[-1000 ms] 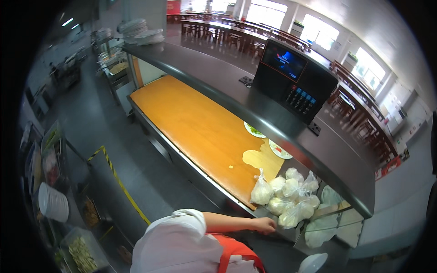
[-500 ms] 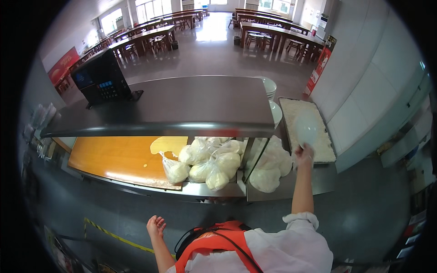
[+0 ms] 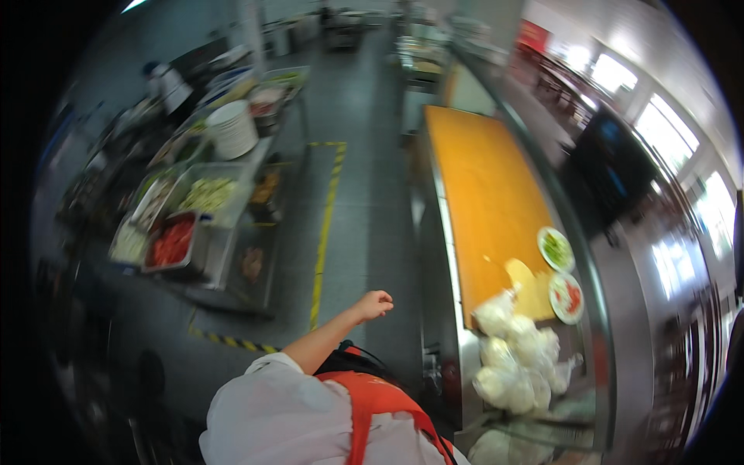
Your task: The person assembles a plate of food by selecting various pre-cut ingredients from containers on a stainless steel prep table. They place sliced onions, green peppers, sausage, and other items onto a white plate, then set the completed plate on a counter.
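Note:
My left hand is held out over the aisle floor, slightly blurred, its fingers loosely bent and nothing in them. It is apart from the counter on its right. On that counter lies an orange-brown board with yellow flat pieces at its near end. Several knotted clear bags of pale dough are heaped beside them. A plate of chopped green vegetable and a plate of red and white pieces stand along the counter's far side. My right hand is out of the picture.
Left of the aisle stands a steel table with a stack of white plates, a bin of pale green pieces and a pan of red pieces. A co-worker stands farther back. Yellow-black tape marks the floor.
My view has swung left, from the dining hall to the kitchen aisle. My right hand, holding a pale translucent round thing before, has left the picture. The two plates now show.

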Available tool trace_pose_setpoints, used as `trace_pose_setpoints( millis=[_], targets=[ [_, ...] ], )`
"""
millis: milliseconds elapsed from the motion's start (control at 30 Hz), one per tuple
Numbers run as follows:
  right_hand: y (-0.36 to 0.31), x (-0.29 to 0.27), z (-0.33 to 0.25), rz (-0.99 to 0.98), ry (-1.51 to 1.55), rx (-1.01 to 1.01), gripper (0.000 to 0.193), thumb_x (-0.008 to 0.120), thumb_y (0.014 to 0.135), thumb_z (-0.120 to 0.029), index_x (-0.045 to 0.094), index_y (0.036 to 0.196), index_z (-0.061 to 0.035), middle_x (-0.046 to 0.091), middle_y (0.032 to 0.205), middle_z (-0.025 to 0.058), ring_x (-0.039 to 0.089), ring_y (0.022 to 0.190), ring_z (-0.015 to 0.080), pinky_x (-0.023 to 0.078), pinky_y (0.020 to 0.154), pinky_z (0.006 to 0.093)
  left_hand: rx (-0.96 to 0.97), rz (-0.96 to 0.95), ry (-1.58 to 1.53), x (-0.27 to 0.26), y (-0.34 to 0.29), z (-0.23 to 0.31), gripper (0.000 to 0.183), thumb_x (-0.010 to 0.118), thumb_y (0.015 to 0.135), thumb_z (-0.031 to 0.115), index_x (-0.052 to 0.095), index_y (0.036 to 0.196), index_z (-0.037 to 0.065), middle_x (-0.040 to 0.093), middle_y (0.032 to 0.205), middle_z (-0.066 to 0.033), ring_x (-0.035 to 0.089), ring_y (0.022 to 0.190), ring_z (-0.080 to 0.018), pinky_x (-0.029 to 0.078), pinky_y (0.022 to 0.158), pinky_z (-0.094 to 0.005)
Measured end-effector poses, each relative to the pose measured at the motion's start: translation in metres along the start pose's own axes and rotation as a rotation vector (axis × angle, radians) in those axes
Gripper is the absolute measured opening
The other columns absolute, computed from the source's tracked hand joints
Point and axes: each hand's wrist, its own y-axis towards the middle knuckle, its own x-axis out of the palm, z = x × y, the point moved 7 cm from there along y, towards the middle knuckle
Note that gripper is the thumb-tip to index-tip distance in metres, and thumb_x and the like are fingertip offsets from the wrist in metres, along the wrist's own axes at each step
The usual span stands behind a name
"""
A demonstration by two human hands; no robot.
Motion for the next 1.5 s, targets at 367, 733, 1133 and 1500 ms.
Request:
trace_pose_setpoints(
  millis=[367,733,1133,1500],
  targets=[
    [-0.3,0.239,-0.14,-1.093,0.034,-0.157,0.015,0.05,0.085,-0.018,0.059,0.086,-0.0067,0.057,0.075,0.0103,0.055,0.065,0.0237,0.045,0.054,0.0359,-0.085,0.373,0.036,-0.208,0.006,-0.076,0.032,0.065,0.083,0.023,0.06,0.105,0.001,0.065,0.09,-0.0102,0.062,0.079,-0.0201,0.048,0.072,-0.0335],
    [-0.428,0.326,-0.119,-1.608,-0.525,0.048,0.017,0.053,0.083,-0.021,0.064,0.088,-0.0082,0.061,0.082,0.0115,0.059,0.074,0.0256,0.048,0.061,0.0378,0.006,0.35,0.024,-0.355,0.074,-0.051,0.034,0.064,0.086,0.021,0.058,0.112,0.001,0.065,0.09,-0.0084,0.062,0.079,-0.0158,0.049,0.072,-0.0315],
    [-0.475,0.585,-0.204,-1.863,-0.822,-0.166,0.021,0.056,0.081,-0.023,0.068,0.09,-0.0098,0.065,0.091,0.0127,0.063,0.084,0.0277,0.051,0.068,0.0399,-0.16,0.729,-0.333,-0.529,0.075,-0.097,0.031,0.066,0.084,0.022,0.061,0.109,0.003,0.066,0.087,-0.0065,0.062,0.075,-0.0141,0.048,0.065,-0.0293],
    [-0.63,0.942,-0.483,-1.588,-0.242,-1.932,0.024,0.056,0.083,-0.028,0.069,0.09,-0.0094,0.069,0.083,0.0092,0.068,0.073,0.0245,0.053,0.058,0.0399,-0.062,1.186,-0.604,-0.672,0.104,-0.021,0.029,0.061,0.087,0.018,0.058,0.111,0.002,0.062,0.088,-0.0011,0.059,0.077,-0.0094,0.044,0.063,-0.0234]
  ],
)
